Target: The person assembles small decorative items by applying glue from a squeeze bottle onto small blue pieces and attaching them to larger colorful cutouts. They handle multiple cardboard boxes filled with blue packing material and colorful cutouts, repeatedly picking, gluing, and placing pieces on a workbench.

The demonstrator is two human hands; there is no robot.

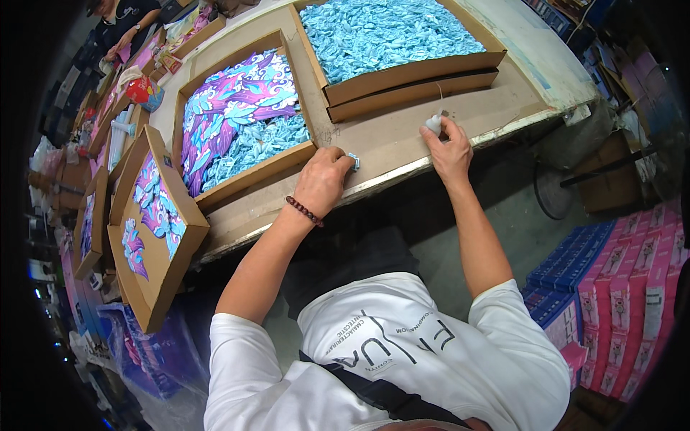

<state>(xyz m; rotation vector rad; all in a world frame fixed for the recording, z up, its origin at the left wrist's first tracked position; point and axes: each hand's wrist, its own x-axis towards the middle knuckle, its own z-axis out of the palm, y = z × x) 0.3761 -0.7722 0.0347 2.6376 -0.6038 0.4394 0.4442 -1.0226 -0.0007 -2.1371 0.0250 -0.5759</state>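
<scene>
My left hand (pixel 322 179), a beaded bracelet on its wrist, is closed at the table's near edge with a small light-blue piece (pixel 354 161) at its fingertips. Its exact shape is too small to make out. My right hand (pixel 450 152) pinches a small white squeeze bottle (pixel 433 124) with a thin nozzle pointing up. Ahead of my hands, a cardboard box (pixel 417 87) is filled with many light-blue pieces (pixel 388 39). Left of it, a cardboard tray (pixel 259 162) holds purple-and-blue patterned pieces (pixel 241 93) lying over more light-blue ones.
A tilted cardboard tray (pixel 172 269) with a few patterned pieces hangs at the table's left end. Beyond stand a red tub (pixel 145 92) and another person (pixel 126 25) at work. Stacked pink boxes (pixel 632 294) and blue crates (pixel 568 255) stand at right.
</scene>
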